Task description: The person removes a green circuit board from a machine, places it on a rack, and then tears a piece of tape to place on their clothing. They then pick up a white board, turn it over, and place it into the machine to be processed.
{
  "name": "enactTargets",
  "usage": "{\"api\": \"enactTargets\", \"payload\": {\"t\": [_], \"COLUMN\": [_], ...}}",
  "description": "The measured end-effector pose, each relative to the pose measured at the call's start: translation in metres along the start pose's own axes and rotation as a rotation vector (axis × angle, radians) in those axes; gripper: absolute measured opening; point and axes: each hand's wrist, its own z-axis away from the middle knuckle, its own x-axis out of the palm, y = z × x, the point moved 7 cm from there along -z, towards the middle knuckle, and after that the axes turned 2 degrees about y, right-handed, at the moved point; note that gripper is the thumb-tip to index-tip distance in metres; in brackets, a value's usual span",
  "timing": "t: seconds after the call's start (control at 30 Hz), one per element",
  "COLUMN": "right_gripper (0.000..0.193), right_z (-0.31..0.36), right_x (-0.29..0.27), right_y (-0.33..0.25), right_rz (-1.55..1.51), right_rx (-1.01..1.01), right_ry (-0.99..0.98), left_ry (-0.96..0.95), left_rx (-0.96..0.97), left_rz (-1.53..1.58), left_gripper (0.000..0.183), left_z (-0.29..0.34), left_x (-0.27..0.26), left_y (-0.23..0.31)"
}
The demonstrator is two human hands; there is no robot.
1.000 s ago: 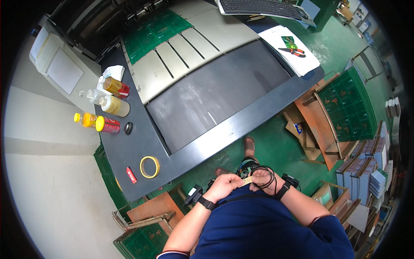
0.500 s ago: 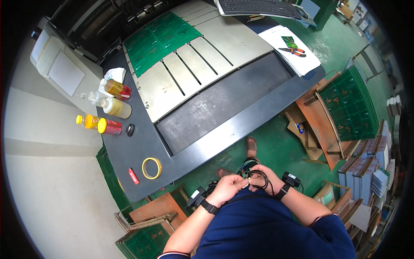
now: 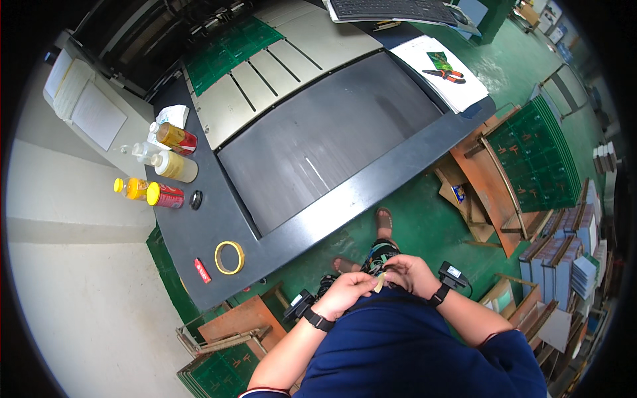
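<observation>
Close against my body, my left hand pinches a small pale-yellow strip between thumb and fingers. What the strip is made of is too small to tell. My right hand is right beside it, its fingers curled down near the strip and slightly blurred; whatever they hold is hidden. Each wrist wears a black band with a small black box, the left box and the right box. Both hands are apart from the machine table ahead of me.
A pale slotted plate on the table carries a green circuit panel. On the left are bottles, a yellow tape roll and a red lighter. Pliers lie on paper at right. Racks of green panels stand alongside.
The slotted plate and green panel have slid away from me, baring more dark bed. The black cable loop at my right hand no longer shows; the yellow strip is now more visible.
</observation>
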Motion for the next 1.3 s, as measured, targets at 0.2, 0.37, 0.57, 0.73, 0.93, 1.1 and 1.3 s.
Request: {"api": "enactTargets", "payload": {"t": [0.2, 0.37, 0.57, 0.73, 0.93, 1.1, 1.3], "right_gripper": [0.017, 0.018, 0.017, 0.023, 0.030, 0.032, 0.024], "right_z": [0.001, 0.004, 0.006, 0.005, 0.001, 0.003, -0.006], "right_x": [-0.001, -0.004, 0.006, 0.011, -0.008, 0.006, -0.026], "right_y": [-0.002, -0.002, -0.013, -0.016, -0.007, -0.032, 0.008], "right_rz": [-0.017, 0.220, 0.489, 0.461, 0.718, 0.811, 0.302], "right_rx": [0.069, 0.019, 0.040, 0.094, -0.027, -0.086, 0.047], "right_ry": [0.023, 0.065, -0.077, -0.078, 0.140, 0.110, 0.173], "left_ry": [-0.015, 0.074, 0.108, 0.043, 0.035, -0.065, -0.005], "left_rx": [0.115, 0.075, 0.020, 0.020, 0.043, 0.065, 0.093], "left_rz": [-0.039, -0.024, 0.051, 0.155, 0.227, 0.393, 0.207], "left_gripper": [0.019, 0.019, 0.019, 0.018, 0.020, 0.020, 0.021], "left_z": [0.001, -0.001, -0.004, -0.006, -0.006, -0.009, -0.008], "left_x": [0.003, -0.001, -0.002, 0.003, 0.008, 0.012, 0.012], "left_y": [0.007, 0.003, -0.003, -0.008, -0.001, -0.004, 0.010]}}
